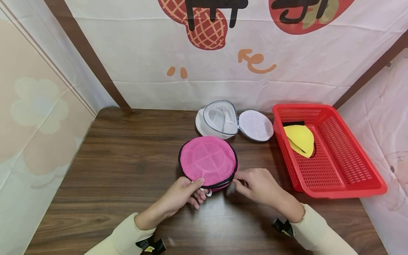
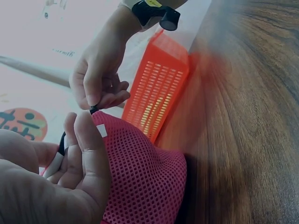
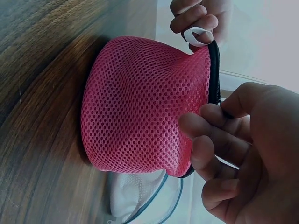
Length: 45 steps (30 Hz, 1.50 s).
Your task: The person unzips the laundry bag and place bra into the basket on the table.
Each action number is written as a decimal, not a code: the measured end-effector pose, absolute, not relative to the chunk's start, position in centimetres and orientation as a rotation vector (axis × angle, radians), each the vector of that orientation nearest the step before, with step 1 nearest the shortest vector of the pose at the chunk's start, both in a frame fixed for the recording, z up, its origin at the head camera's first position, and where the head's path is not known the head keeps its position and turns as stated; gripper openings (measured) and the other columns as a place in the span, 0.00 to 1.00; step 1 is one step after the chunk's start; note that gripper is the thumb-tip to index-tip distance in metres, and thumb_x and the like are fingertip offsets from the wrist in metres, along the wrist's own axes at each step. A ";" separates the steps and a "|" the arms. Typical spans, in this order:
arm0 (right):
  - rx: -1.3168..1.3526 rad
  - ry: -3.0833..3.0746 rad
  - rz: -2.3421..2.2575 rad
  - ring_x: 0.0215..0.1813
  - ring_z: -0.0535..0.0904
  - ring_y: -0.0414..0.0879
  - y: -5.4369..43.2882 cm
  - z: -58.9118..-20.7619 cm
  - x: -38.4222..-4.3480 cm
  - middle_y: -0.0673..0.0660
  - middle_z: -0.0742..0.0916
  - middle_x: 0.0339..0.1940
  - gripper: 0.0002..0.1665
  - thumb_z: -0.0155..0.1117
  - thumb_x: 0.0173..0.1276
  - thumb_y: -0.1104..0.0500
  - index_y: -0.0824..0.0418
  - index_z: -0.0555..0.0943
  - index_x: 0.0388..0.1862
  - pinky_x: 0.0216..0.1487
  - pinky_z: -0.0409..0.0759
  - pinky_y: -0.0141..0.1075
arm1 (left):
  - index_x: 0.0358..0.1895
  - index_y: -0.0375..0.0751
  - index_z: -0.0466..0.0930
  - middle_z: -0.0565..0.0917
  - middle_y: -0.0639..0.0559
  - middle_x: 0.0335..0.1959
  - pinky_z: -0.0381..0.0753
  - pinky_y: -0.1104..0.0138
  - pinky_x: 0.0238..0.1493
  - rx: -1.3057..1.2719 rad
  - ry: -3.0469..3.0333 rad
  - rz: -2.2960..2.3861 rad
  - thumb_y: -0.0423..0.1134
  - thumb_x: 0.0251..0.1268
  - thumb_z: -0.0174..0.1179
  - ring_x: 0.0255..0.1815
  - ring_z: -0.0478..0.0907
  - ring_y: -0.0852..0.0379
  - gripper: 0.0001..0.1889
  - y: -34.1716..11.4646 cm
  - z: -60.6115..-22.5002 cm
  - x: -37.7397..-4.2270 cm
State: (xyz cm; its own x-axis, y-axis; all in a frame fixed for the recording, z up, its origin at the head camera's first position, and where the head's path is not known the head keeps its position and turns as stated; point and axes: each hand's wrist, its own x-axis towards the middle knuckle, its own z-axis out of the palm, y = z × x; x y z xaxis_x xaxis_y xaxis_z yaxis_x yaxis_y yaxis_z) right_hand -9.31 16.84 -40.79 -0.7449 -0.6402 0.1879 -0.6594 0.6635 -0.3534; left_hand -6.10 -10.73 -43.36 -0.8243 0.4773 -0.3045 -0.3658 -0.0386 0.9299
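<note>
A round pink mesh laundry bag (image 1: 208, 159) with black zipper trim stands on the wooden table, its lid lying over the top. My left hand (image 1: 185, 194) pinches the front rim between thumb and fingers, beside a small white loop (image 1: 208, 193). At the right side of the rim, my right hand (image 1: 259, 186) pinches the black zipper edge (image 3: 215, 70); the zipper pull itself is mostly hidden by the fingertips. In the right wrist view the bag's mesh side (image 3: 135, 102) rises from the table between both hands.
Behind the pink bag lies a white mesh laundry bag (image 1: 208, 122) with its round lid (image 1: 256, 125) folded open to the right. A red plastic basket (image 1: 353, 141) stands at the right, holding a folded yellow item (image 1: 299, 140) with black trim. A printed cloth (image 1: 143, 53) hangs behind the table.
</note>
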 end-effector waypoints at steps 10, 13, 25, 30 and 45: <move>1.089 -2.758 0.589 0.20 0.60 0.36 16.8 -41.0 -9.4 0.38 0.66 0.15 0.19 0.67 0.63 0.58 0.45 0.69 0.18 0.18 0.58 0.27 | 0.41 0.14 0.79 0.84 0.51 0.25 0.85 0.73 0.25 0.133 1.691 1.903 0.40 0.82 0.49 0.25 0.80 0.63 0.25 -10.8 -43.3 -6.1; 1.073 -2.758 0.585 0.20 0.61 0.35 16.9 -41.0 -9.5 0.38 0.66 0.15 0.19 0.67 0.63 0.58 0.44 0.70 0.18 0.18 0.58 0.27 | 0.40 0.14 0.80 0.84 0.51 0.25 0.84 0.73 0.25 0.137 1.692 1.899 0.40 0.82 0.49 0.25 0.80 0.63 0.24 -10.8 -43.3 -6.1; 0.963 -2.802 0.570 0.20 0.60 0.34 17.8 -41.0 -9.9 0.38 0.65 0.14 0.18 0.67 0.64 0.59 0.44 0.72 0.19 0.17 0.58 0.27 | 0.39 0.15 0.80 0.83 0.51 0.24 0.84 0.73 0.24 0.120 1.705 1.870 0.40 0.82 0.49 0.25 0.79 0.62 0.25 -10.9 -43.3 -6.0; 0.878 -2.813 0.530 0.19 0.62 0.35 18.3 -41.1 -10.4 0.38 0.68 0.13 0.14 0.67 0.64 0.59 0.46 0.77 0.21 0.17 0.62 0.28 | 0.39 0.13 0.79 0.83 0.52 0.24 0.84 0.74 0.24 0.137 1.700 1.873 0.40 0.82 0.49 0.25 0.79 0.63 0.25 -11.0 -43.2 -5.9; 0.597 -2.799 0.476 0.19 0.65 0.40 18.9 -42.0 -11.9 0.44 0.73 0.15 0.11 0.67 0.68 0.56 0.50 0.80 0.24 0.17 0.63 0.32 | 0.37 0.15 0.80 0.82 0.51 0.22 0.84 0.73 0.22 0.121 1.712 1.854 0.40 0.81 0.50 0.25 0.78 0.61 0.24 -10.8 -43.5 -6.0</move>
State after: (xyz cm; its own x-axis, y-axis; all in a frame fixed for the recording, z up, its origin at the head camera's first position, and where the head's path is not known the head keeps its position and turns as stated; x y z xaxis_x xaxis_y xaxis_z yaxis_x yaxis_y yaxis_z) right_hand -11.92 18.92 -42.01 -0.8878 -0.3520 0.2964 -0.4302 0.8635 -0.2631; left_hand -6.00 -10.76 -43.48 -0.8123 0.4828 -0.3274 -0.3646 0.0178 0.9310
